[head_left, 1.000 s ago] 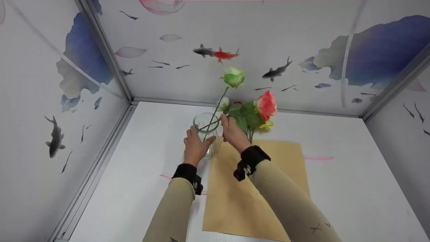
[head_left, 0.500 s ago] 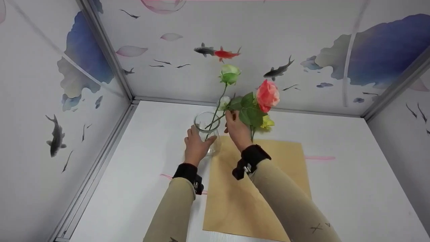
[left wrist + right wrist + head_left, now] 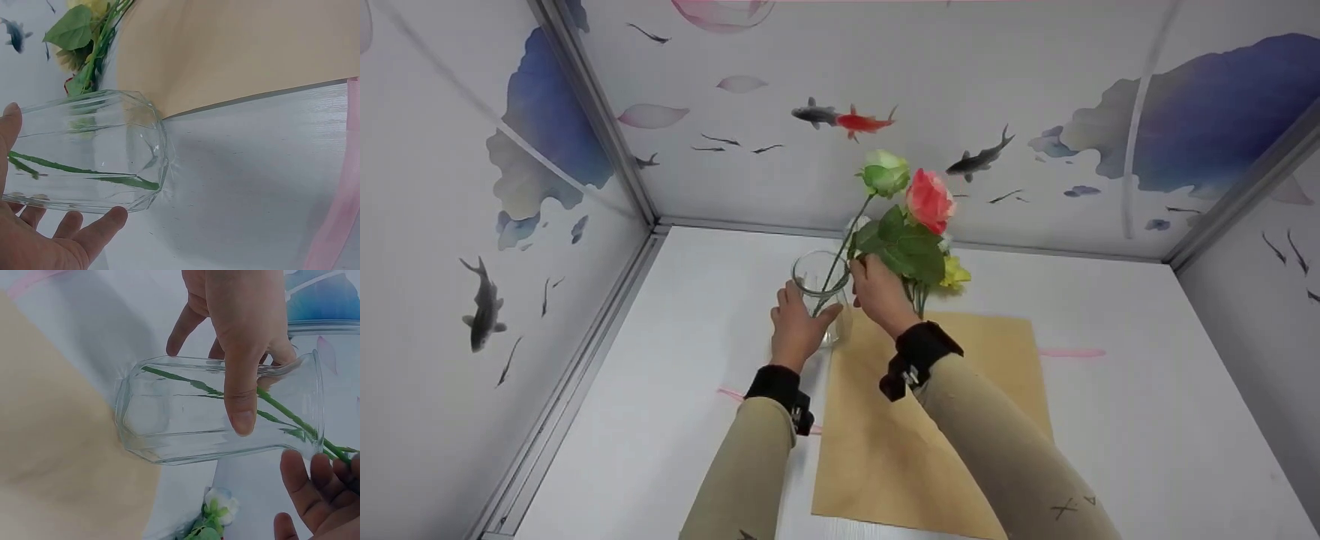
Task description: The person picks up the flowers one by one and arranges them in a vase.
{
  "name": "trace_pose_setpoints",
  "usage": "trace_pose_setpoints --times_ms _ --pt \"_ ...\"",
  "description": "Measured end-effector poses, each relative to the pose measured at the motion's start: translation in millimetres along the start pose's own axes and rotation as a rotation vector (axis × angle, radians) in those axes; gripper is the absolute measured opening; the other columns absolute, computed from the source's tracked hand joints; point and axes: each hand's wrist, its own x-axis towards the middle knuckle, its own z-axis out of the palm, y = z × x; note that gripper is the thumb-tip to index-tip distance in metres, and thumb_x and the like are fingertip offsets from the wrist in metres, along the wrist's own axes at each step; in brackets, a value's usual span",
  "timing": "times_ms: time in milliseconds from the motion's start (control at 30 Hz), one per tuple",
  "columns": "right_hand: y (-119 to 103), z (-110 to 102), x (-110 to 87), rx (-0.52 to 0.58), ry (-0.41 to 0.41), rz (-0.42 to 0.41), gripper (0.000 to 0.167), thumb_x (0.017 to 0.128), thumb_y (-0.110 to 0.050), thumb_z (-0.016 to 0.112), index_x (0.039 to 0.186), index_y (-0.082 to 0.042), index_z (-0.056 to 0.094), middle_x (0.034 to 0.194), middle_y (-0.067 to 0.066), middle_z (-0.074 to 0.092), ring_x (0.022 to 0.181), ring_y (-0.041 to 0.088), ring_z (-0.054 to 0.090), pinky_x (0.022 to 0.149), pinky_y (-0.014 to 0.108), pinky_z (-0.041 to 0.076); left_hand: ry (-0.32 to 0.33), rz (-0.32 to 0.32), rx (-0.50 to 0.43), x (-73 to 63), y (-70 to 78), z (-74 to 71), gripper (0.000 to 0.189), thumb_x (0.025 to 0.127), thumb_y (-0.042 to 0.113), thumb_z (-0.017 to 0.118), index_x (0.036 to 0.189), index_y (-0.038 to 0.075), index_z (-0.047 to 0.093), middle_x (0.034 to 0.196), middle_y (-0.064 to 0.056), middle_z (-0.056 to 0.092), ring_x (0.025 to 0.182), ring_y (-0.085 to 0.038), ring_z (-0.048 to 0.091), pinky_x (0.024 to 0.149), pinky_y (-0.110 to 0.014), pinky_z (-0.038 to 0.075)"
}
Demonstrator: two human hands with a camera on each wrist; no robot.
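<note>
My left hand (image 3: 796,330) grips a clear glass vase (image 3: 112,140) around its side, with the thumb on the near face. A green rose (image 3: 885,172) leans out of the mouth, its stem (image 3: 129,180) reaching down inside the glass. Right at the rim, my right hand (image 3: 883,294) pinches the stem of a pink rose (image 3: 930,201) between thumb and fingers. That rose's large green leaves (image 3: 911,251) spread above the knuckles. In the right wrist view, two stems cross at the vase mouth, and the right fingertips (image 3: 295,464) are close to the rim.
A brown paper sheet (image 3: 937,420) lies on the white table (image 3: 1125,420) right of the vase. Behind the right hand lie more flowers, including a yellow one (image 3: 955,274) and a white one (image 3: 221,503). Pink ribbon (image 3: 1072,352) shows beyond the paper. Printed walls enclose the table.
The pink rose has swung left and up, close beside the green rose. My right hand rose slightly, then came back down to the rim. The left hand stays on the vase.
</note>
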Motion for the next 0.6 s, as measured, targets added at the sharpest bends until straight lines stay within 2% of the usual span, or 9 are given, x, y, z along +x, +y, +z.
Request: trace_pose_setpoints --times_ms 67,167,267,467,600 --pt "-0.6 1.6 0.1 -0.049 -0.01 0.004 0.034 0.112 -0.035 0.039 0.113 -0.005 0.054 0.086 0.007 0.058 0.075 0.026 0.064 0.07 0.035 0.047 0.002 -0.002 -0.006 0.3 -0.4 0.0 0.102 0.093 0.052 0.071 0.163 0.002 0.015 0.165 -0.019 0.021 0.148 -0.045 0.024 0.112 -0.058 0.037" --pt "-1.1 3.8 -0.2 -0.084 0.02 -0.008 0.032 0.11 -0.034 0.047 0.113 -0.004 0.059 0.085 0.007 0.059 0.071 0.022 0.063 0.067 0.034 0.048 0.009 -0.002 -0.007 0.1 -0.8 0.2 0.102 0.093 0.051 0.071 0.162 0.002 0.015 0.164 -0.019 0.022 0.147 -0.044 0.025 0.112 -0.058 0.037" --pt "-1.1 5.5 -1.6 -0.108 0.05 -0.019 0.035 0.109 -0.038 0.049 0.109 -0.005 0.061 0.084 0.008 0.059 0.071 0.021 0.061 0.067 0.034 0.048 0.01 -0.002 -0.005 -0.5 -0.8 0.7 0.102 0.093 0.05 0.071 0.162 0.002 0.015 0.164 -0.019 0.022 0.148 -0.044 0.025 0.112 -0.058 0.038" --pt "-0.5 7.3 -6.3 -0.229 0.084 -0.078 0.038 0.109 -0.042 0.044 0.109 -0.008 0.06 0.089 0.008 0.063 0.077 0.024 0.059 0.072 0.039 0.046 0.011 -0.001 0.005 -0.3 -0.3 1.3 0.102 0.093 0.051 0.071 0.162 0.001 0.015 0.164 -0.02 0.024 0.148 -0.044 0.025 0.111 -0.058 0.038" --pt "-0.2 8.3 -6.2 -0.239 0.108 -0.134 0.03 0.109 -0.033 0.049 0.118 -0.006 0.059 0.099 0.011 0.066 0.086 0.027 0.063 0.079 0.044 0.049 0.023 0.008 0.006 0.1 -0.4 1.1 0.102 0.093 0.05 0.072 0.161 0.0 0.017 0.162 -0.02 0.026 0.147 -0.045 0.027 0.11 -0.058 0.039"
